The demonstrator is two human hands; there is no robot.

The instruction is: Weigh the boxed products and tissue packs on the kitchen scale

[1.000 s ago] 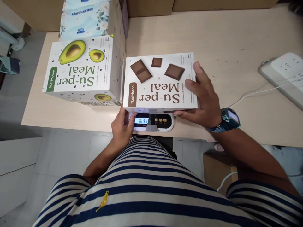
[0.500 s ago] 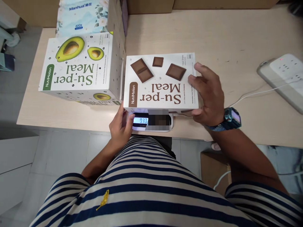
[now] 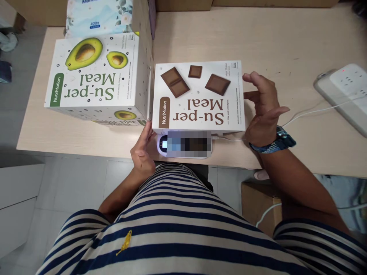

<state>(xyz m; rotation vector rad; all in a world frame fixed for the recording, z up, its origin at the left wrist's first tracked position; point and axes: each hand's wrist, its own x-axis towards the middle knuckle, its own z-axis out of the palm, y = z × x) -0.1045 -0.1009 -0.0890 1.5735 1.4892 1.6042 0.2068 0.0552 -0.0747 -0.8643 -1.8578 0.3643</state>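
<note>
A white Su-per Meal box with chocolate squares printed on top sits on a digital kitchen scale. Only the scale's front strip shows; part of its lit display is blurred out. At the box's front left corner, my left hand is open, its fingers stretched along the side; whether they touch it I cannot tell. My right hand stands open close to the right side, thumb spread away from the box. A matching box with avocados is to the left.
Behind the avocado box is a tissue pack. A power strip lies at the right, its white cable running behind my right wrist. Cardboard boxes line the back of the table.
My right hand has let go of the chocolate box and opened outward, its thumb swinging away. My left thumb has left the scale's front. The view has shifted slightly.
</note>
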